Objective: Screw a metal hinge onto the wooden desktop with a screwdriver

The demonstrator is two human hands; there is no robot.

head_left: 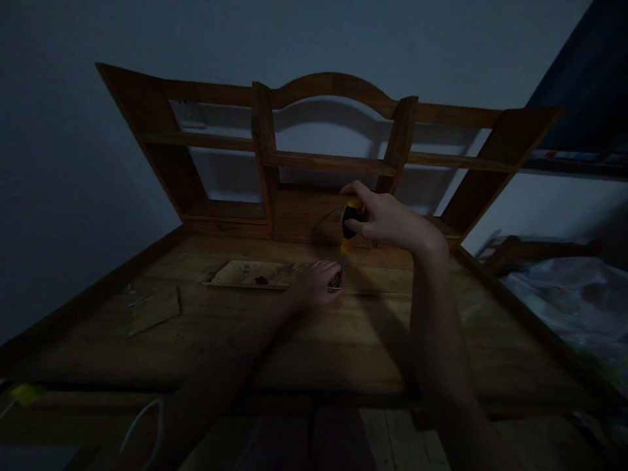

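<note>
My right hand [385,219] is wrapped round the black and yellow handle of a screwdriver [347,245]. Its shaft points down and slightly left, the tip ending beside my left fingers. Low on the desk, my left hand [316,284] is closed over a small piece with shiny, metal-looking edges [335,284], whose kind is too dark to tell. The screwdriver tip meets or nearly meets that piece; exact contact is unclear. Left of this hand lies a long, pale wooden strip [245,273] with dark marks, its right end partly behind my hand.
A wooden desk [294,356] carries a shelf hutch [331,160] along the wall. On the left lie a flat, squarish piece [156,312] and small thin metal bits [138,301]. Pale crumpled fabric [564,301] lies beyond the desk's right edge. The light is dim.
</note>
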